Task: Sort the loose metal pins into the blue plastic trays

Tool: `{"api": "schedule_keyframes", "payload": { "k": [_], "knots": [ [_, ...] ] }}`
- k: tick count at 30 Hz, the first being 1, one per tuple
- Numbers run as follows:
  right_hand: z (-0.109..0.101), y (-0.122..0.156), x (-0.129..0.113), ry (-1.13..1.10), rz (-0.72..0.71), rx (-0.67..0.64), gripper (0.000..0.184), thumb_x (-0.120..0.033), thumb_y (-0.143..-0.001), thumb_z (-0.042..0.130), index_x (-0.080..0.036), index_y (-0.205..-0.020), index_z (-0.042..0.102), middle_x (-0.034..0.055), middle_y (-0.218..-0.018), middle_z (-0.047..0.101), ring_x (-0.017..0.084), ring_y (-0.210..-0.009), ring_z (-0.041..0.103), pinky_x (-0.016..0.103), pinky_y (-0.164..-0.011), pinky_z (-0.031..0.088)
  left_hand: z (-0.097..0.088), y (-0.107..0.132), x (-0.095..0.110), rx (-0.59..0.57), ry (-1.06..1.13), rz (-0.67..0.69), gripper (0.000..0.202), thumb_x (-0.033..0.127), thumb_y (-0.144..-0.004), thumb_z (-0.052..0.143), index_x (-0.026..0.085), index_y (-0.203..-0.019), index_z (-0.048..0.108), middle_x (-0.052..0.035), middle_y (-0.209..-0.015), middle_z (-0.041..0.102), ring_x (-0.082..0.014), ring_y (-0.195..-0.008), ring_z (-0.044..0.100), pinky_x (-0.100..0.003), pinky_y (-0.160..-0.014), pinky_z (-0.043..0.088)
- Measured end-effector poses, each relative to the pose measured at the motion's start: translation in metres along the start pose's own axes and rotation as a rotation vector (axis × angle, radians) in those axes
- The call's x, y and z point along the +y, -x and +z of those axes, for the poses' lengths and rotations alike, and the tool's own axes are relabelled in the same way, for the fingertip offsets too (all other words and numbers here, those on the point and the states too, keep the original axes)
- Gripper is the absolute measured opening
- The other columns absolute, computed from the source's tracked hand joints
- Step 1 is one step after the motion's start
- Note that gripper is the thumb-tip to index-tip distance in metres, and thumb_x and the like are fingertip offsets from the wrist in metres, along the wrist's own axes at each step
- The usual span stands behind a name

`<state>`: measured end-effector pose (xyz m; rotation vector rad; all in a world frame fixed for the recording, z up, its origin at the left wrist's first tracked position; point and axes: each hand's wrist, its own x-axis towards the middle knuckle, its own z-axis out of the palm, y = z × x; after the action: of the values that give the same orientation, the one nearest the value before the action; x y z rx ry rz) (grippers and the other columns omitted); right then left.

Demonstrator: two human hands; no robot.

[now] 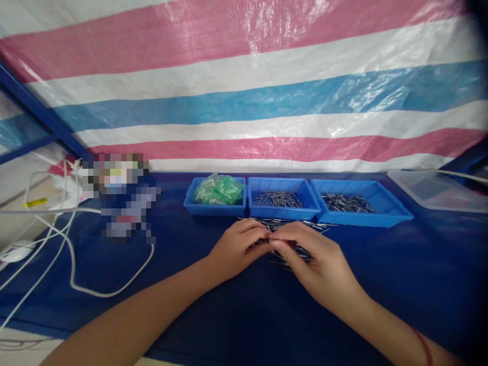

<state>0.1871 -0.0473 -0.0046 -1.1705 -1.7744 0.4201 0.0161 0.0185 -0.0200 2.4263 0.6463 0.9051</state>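
Note:
My left hand (244,246) and my right hand (310,249) meet at the fingertips over a loose pile of thin metal rods (280,222) on the dark blue table. Both hands are closed in a pinch. Whatever sits between the fingers is too small to make out. Part of the pile is hidden under my hands. Just beyond it stand three blue bins in a row. Green and clear plastic pieces fill the left bin (215,208). Short metal pins lie in the middle bin (284,207), and darker pins in the right bin (381,216).
White cables (95,293) loop over the table's left side, near some blurred-out items (125,203). At the far right lies a clear plastic lid or tray (434,190). A striped plastic sheet (244,109) hangs behind the table, beside a blue frame post (41,109).

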Motion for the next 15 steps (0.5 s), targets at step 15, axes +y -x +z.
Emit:
{"api": "schedule_keyframes", "payload": {
  "k": [15],
  "knots": [
    [-0.018, -0.016, 0.016, 0.333, -0.179, 0.004, 0.009, -0.018, -0.089, 0.050, -0.020, -0.088, 0.058, 0.0067, -0.088, 0.065, 0.022, -0.086, 0.058, 0.038, -0.080, 0.045, -0.010, 0.007, -0.005, 0.074, -0.024, -0.155, 0.018, 0.032, -0.091, 0.054, 0.017, -0.093, 0.063, -0.0021, -0.079, 0.061, -0.0130, -0.073, 0.057, -0.024, -0.069, 0.045]
  ]
}}
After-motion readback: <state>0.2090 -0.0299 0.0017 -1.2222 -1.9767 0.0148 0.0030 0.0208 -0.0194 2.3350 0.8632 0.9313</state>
